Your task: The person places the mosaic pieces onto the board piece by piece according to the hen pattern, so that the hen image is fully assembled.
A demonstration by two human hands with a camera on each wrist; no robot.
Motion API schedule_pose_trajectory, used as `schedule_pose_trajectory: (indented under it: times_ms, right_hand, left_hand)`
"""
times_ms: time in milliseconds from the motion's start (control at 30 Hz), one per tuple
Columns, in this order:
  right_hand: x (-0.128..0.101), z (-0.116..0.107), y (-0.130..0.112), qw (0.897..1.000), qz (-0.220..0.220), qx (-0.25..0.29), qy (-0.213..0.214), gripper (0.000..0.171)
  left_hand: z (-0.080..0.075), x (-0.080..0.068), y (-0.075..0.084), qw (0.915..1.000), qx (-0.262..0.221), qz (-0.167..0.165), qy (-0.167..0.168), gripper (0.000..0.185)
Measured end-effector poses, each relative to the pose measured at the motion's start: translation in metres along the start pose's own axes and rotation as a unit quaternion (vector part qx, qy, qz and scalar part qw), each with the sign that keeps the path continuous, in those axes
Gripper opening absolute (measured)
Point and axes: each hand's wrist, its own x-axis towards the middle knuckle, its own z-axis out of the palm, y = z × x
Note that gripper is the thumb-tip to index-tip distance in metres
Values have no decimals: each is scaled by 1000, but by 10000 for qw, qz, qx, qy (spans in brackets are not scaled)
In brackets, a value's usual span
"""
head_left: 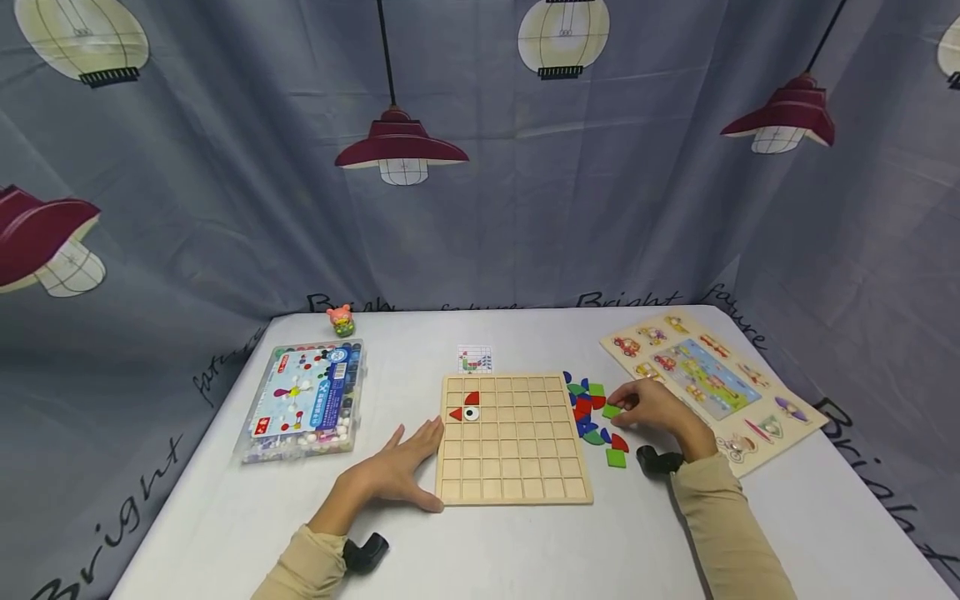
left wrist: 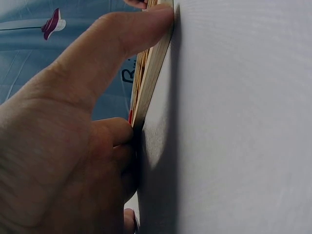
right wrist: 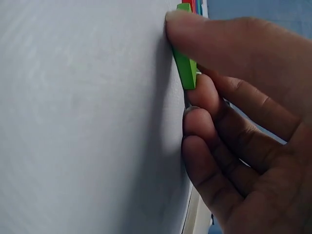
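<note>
The wooden grid board (head_left: pixel 517 467) lies flat in the middle of the table. Against its left side rests my left hand (head_left: pixel 401 467), fingers spread, with the thumb (left wrist: pixel 151 24) touching the edge near the front corner. On the board are a white round piece with a black dot (head_left: pixel 471 413), a red quarter piece (head_left: pixel 472 397) and a red triangular piece (head_left: pixel 456 414). My right hand (head_left: pixel 656 408) pinches a green square tile (right wrist: pixel 185 70) between thumb and fingers, low over the table. Red, blue and green pieces (head_left: pixel 582 407) lie heaped along the board's right edge.
A small printed pattern card (head_left: pixel 475 359) lies behind the board. To the left is a clear plastic case of beads (head_left: pixel 303 400), with a small pink-topped figurine (head_left: pixel 341 320) behind it. A wooden picture puzzle (head_left: pixel 712 379) lies right of the right hand. Another green tile (head_left: pixel 616 458) lies nearer the front.
</note>
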Motion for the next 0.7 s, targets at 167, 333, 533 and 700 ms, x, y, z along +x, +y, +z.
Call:
schedule_pose_trajectory:
  times_ms: [167,333,533,700]
  right_hand:
    - [0,-3,0,9999,-116,76,-97,33]
    - [0,-4,3,9998,-128,67,-127,32]
    - [-2,-4,3,9996,-275,-2,-75,30]
    - [-2,-3,3,9999,-170,-22,-10,30]
  left_hand:
    - [-2,2,-1,10000,-79,22,21,121]
    - [0,2,-3,10000,-30,-8,-10,121]
    - [0,2,-1,10000,-83,19,4,121]
    - [-1,2,0,9999,-101,71,16,121]
